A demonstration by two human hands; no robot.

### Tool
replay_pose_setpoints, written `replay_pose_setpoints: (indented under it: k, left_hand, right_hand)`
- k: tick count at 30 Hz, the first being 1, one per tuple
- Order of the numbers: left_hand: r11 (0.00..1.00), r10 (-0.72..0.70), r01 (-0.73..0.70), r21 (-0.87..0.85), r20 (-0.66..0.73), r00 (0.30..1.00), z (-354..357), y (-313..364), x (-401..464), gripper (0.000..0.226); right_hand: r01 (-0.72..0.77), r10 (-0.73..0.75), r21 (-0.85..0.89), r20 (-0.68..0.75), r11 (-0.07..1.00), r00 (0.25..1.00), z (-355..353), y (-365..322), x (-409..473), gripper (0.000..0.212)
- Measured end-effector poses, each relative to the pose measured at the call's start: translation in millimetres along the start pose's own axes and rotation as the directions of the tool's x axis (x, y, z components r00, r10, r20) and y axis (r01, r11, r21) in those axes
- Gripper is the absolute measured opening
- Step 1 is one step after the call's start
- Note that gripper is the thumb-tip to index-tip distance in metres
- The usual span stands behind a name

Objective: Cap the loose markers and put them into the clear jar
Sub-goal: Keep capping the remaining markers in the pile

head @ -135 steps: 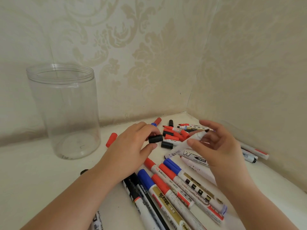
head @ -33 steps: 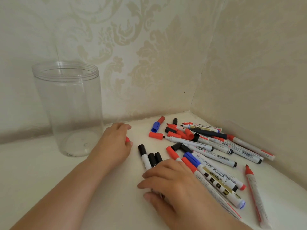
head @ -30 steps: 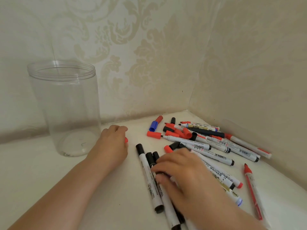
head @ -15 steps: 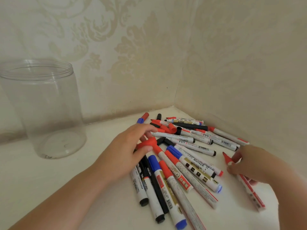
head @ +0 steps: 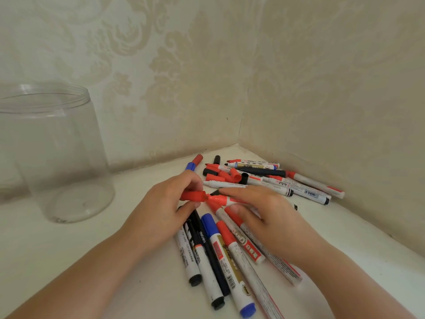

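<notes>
Cream damask-patterned wallpaper (head: 184, 65) covers two walls meeting in a corner above a white tabletop (head: 57, 249).

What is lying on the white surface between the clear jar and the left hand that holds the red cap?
Nothing: in the head view the white surface between the clear jar and the left hand with its red cap is bare.

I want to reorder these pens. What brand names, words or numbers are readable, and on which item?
"deli" on the black marker beside the blue-capped one.
Red label on the red-capped marker: characters too blurred to read.
Barcode on the far marker: digits too small.
Other barrels: print illegible.
</notes>
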State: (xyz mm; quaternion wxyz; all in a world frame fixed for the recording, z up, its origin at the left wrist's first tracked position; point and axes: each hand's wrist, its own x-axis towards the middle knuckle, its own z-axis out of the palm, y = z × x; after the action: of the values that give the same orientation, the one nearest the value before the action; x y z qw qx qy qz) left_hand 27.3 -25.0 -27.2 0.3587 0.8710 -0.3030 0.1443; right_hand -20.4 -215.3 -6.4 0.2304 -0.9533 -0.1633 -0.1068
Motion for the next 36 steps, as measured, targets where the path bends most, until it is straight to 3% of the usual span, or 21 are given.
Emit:
replay_pose_setpoints:
  k: [5,15,17,20,27,33,36]
  left_hand:
    - [1.0,-0.015,0.015,-0.011,0.0,1.0,-1.4,-2.1,0.9,0.02]
    - [0.995,0.076,-0.086,0.06,0.147,0.986,-3.4,8.8,0.1,0.017]
    - [0.983,0.086,-0.112,0.146,0.171,0.981,-3.5,9.6,0.8,0.03]
    - [0.959,0.112,-0.16,0.236,0.204,0.973,-2.5,12.8,0.1,0.05]
    - [0.932,0.184,-0.241,0.269,0.222,0.958,-3.4,14.1,0.4,0.031]
    - [0.932,0.217,-0.265,0.248,0.206,0.954,-2.0,8.7,-0.5,0.044]
    - [0.956,0.213,-0.231,0.178,0.117,0.97,0.2,8.8,1.7,0.039]
  right_hand:
    - [-0.06,0.06,-0.001,-0.018,0.998,0.998,0.2,4.0,0.1,0.025]
    - [0.056,-0.073,-0.198,-0.081,0.979,0.994,-0.2,5.6,-0.8,0.032]
    - [0.055,-0.073,-0.182,-0.094,0.982,0.993,-0.1,5.0,-1.1,0.038]
    - [0.039,-0.05,-0.103,-0.105,0.994,0.993,-0.1,4.1,-0.6,0.03]
    - [-0.038,0.039,0.049,-0.021,0.998,0.999,-3.6,-2.7,-3.1,0.028]
    - [-0.102,0.102,-0.009,0.036,0.995,0.994,-6.8,-13.8,-4.8,0.028]
    - [-0.125,0.125,-0.005,-0.033,0.992,0.992,-10.2,-12.5,-5.1,0.023]
